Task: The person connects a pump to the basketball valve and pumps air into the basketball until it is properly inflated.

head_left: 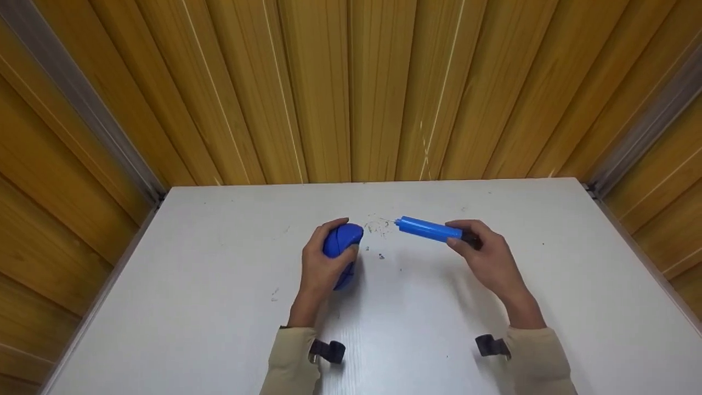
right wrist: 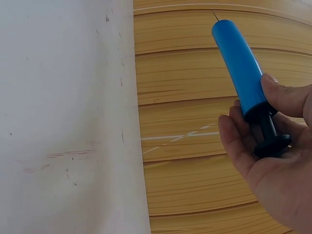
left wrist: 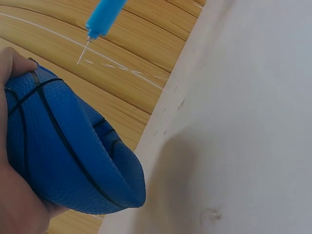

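A deflated blue ball (left wrist: 73, 146) with black seam lines, folded in on itself, is gripped by my left hand (head_left: 322, 263) above the table. My right hand (head_left: 490, 258) holds a blue hand pump (head_left: 428, 229) by its rear end, thumb on one side and fingers on the other. In the right wrist view the pump's black handle (right wrist: 273, 146) sits close to the palm. A thin metal needle (left wrist: 83, 52) sticks out of the pump's front and points toward the ball, with a gap between them.
Both hands are over a white table (head_left: 219, 329) with small dark marks and scuffs. Yellow wood-look panels (head_left: 329, 99) stand behind the table and along its sides. Each sleeve has a black strap mount (head_left: 329, 351) at the wrist.
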Demonstrator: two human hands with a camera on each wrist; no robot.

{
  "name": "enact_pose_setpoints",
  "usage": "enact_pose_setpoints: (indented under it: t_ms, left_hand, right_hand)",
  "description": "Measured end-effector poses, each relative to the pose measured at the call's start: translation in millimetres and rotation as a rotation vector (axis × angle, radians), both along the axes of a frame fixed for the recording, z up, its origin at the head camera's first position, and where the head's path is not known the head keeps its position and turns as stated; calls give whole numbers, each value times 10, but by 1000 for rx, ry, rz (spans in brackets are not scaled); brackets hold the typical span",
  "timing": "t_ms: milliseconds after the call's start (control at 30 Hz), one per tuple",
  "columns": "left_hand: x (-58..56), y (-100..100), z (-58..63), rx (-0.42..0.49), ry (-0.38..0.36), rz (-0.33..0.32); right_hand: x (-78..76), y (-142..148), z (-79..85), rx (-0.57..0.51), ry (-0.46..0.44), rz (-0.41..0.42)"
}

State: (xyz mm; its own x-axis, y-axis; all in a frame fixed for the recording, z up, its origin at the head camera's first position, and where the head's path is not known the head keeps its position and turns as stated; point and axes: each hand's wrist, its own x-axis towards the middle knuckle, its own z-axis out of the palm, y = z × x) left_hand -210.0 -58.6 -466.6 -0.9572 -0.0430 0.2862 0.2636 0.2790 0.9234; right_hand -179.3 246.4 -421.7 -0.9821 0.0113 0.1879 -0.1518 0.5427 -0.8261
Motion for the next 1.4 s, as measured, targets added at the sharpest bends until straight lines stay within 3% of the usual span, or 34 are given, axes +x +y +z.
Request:
enact_pose_setpoints:
  t_ms: [400,733,1000,1200,1400]
  left_hand:
    - [50,-55,-6,40,11,-11]
    - [70,-39,-45,28,30,-47]
    - [67,-71,-61,-22,53,-86]
    - [31,-185,-105,-108,108,-157]
    - [35,-217,-65,-171,104,-184]
  right_hand:
    - [14,-57,42,-28,72,125]
    - [49,-43,12,-17,90,161]
    - [43,-71,1,-20,89,175]
    - [9,-81,-48,-39,94,189]
    - [-10,-94,-83,-72,118,212]
